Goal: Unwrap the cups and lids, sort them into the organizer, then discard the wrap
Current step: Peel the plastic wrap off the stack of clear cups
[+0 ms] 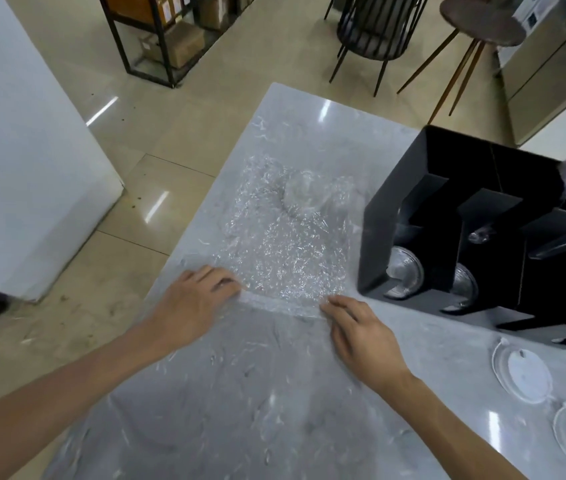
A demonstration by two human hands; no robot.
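A sheet of clear bubble wrap [285, 233] lies spread on the grey marble table [240, 393]. A rounded clear lump [304, 194] bulges under its far part. My left hand [195, 299] pinches the near left edge of the wrap. My right hand [361, 330] pinches the near right edge, which is folded over slightly. The black organizer [465, 230] stands to the right, with clear cups [404, 271] lying in its front slots. Two clear lids [520, 374] lie on the table at the right, near the front.
The table's left edge drops to a beige tiled floor. A white pillar [22, 150] stands at the left. A black shelf rack with boxes [170, 32] and chairs [375, 29] stand beyond the table.
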